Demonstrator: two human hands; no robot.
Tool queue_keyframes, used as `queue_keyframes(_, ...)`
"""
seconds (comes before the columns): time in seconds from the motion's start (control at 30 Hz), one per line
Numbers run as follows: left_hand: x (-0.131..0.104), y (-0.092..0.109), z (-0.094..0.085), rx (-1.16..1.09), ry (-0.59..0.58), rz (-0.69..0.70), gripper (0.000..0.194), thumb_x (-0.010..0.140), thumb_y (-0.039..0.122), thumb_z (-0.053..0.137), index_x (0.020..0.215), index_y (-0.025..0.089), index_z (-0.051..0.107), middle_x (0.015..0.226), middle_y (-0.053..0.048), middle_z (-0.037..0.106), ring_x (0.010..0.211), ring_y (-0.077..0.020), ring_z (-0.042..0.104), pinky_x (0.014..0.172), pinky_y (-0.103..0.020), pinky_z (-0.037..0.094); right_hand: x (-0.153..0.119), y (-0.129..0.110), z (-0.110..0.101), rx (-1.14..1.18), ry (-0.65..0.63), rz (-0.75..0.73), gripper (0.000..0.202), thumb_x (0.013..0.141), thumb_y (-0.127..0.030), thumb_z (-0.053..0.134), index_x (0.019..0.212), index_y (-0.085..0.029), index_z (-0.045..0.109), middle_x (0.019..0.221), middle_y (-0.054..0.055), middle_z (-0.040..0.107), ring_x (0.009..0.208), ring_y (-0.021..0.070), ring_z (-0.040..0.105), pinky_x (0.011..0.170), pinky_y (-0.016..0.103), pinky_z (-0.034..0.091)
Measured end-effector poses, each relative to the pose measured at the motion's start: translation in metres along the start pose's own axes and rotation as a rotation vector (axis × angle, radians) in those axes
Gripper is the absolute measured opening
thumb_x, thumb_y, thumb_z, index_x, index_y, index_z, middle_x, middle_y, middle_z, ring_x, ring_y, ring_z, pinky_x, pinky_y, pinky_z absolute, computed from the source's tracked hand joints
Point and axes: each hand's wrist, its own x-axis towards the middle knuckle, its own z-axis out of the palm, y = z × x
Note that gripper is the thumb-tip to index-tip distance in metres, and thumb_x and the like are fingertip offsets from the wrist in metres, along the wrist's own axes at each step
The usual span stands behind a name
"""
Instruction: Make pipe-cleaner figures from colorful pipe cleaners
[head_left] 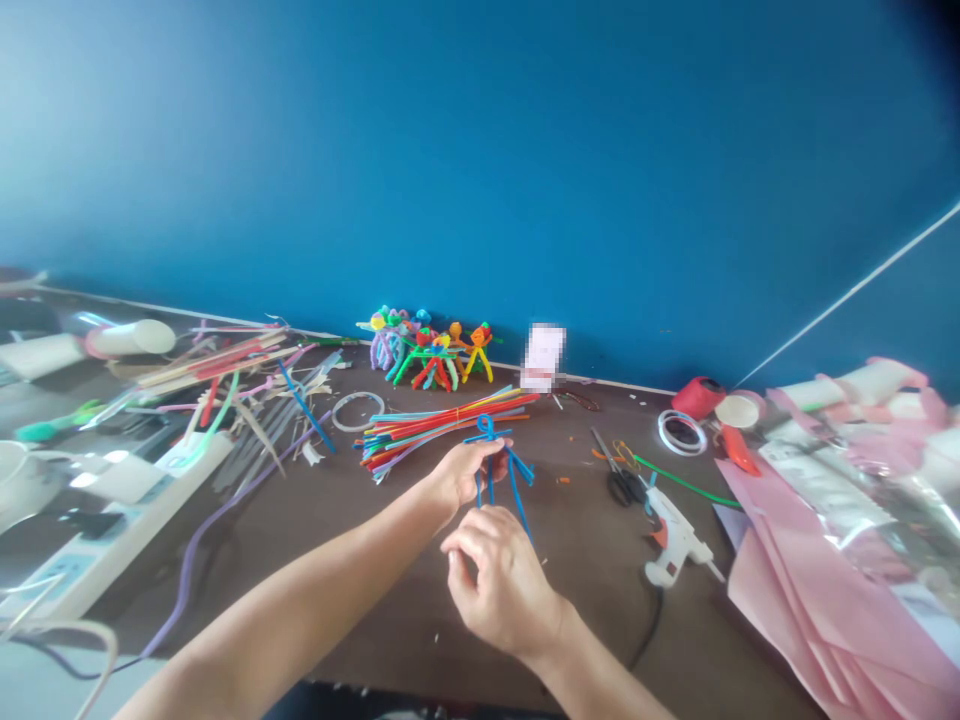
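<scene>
Shaping a small blue figure seems, from how the fingers sit, to be the step in hand. Nearest, and in front of the bundle (442, 424), the right hand (506, 585) is raised over the table (382, 655) with its fingers curled in close, just beside the figure's hanging strands; whether it grips one of them I cannot tell. A little farther on, the left hand (459, 474) is narrow, pinching the blue figure (487, 436) between thumb and fingers at the near edge of the bundle as seen from here. The figure has a round loop at the top, a crossbar under it and several strands running down, one group bent off to the right. Judging by those thin, springy strands, any further bend calls for a firm pinch where they meet and light fingertips on one strand at a time, so that the loop does not twist. Right of the bundle and somewhat nearer lies the glue gun (679, 535), with the scissors (628, 487) between the two; pink sheets (832, 620) lie farther right. Left of the bundle and just beside it is a pale ring (358, 430). Beyond the bundle, coloured figures (441, 368) stand crowded together before the blue wall (480, 180).
</scene>
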Motion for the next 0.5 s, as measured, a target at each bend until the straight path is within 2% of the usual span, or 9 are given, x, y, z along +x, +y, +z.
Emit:
queue_keyframes(0.1,-0.002,0.001,-0.003,0.02,-0.005,0.01,0.012,0.066,0.013,0.06,0.078,0.01,0.064,0.057,-0.002,0.057,0.049,-0.0077,0.052,0.051,-0.02,0.042,-0.005,0.0,-0.012,0.116,0.079,0.062,0.02,0.075,-0.01,0.042,0.082,-0.019,0.059,0.07,0.003,0.06,0.067,0.0148,0.055,0.068,0.027,0.041)
queue_keyframes(0.17,-0.005,0.001,-0.005,0.038,-0.021,0.019,0.014,0.064,0.012,0.062,0.079,0.01,0.064,0.055,-0.001,0.056,0.048,-0.0078,0.051,0.049,-0.02,0.041,-0.006,0.006,-0.021,0.212,0.219,0.142,0.021,0.078,-0.013,0.041,0.087,-0.019,0.059,0.073,0.003,0.061,0.067,0.0142,0.056,0.065,0.025,0.042)
queue_keyframes(0.27,-0.013,0.002,-0.006,0.065,-0.055,0.057,0.017,0.061,0.014,0.065,0.077,0.011,0.064,0.053,0.0,0.055,0.047,-0.0075,0.05,0.049,-0.02,0.04,-0.004,0.027,-0.03,0.332,0.48,0.384,0.016,0.078,-0.022,0.045,0.087,-0.018,0.058,0.074,0.004,0.061,0.06,0.0133,0.054,0.055,0.023,0.042)
queue_keyframes(0.33,-0.02,0.002,-0.004,0.105,-0.086,0.1,0.02,0.058,0.017,0.068,0.076,0.011,0.063,0.051,0.001,0.054,0.046,-0.0076,0.049,0.048,-0.021,0.038,-0.001,0.043,-0.03,0.455,0.579,0.581,0.018,0.076,-0.028,0.049,0.087,-0.016,0.057,0.072,0.004,0.059,0.058,0.0128,0.053,0.052,0.022,0.041)
queue_keyframes(0.4,-0.026,0.003,0.0,0.146,-0.121,0.136,0.024,0.055,0.02,0.07,0.076,0.012,0.063,0.05,0.002,0.052,0.045,-0.0076,0.048,0.046,-0.021,0.036,0.002,0.057,-0.027,0.658,0.527,0.702,0.022,0.071,-0.033,0.055,0.085,-0.016,0.057,0.07,0.002,0.059,0.059,0.0125,0.052,0.052,0.022,0.04)
queue_keyframes(0.5,-0.033,0.003,0.005,0.174,-0.147,0.16,0.026,0.053,0.022,0.071,0.075,0.012,0.063,0.052,0.003,0.052,0.046,-0.0069,0.045,0.045,-0.02,0.034,0.004,0.066,-0.019,0.989,0.284,0.761,0.025,0.068,-0.038,0.057,0.073,-0.014,0.059,0.059,0.0,0.056,0.053,0.011,0.05,0.05,0.021,0.038)
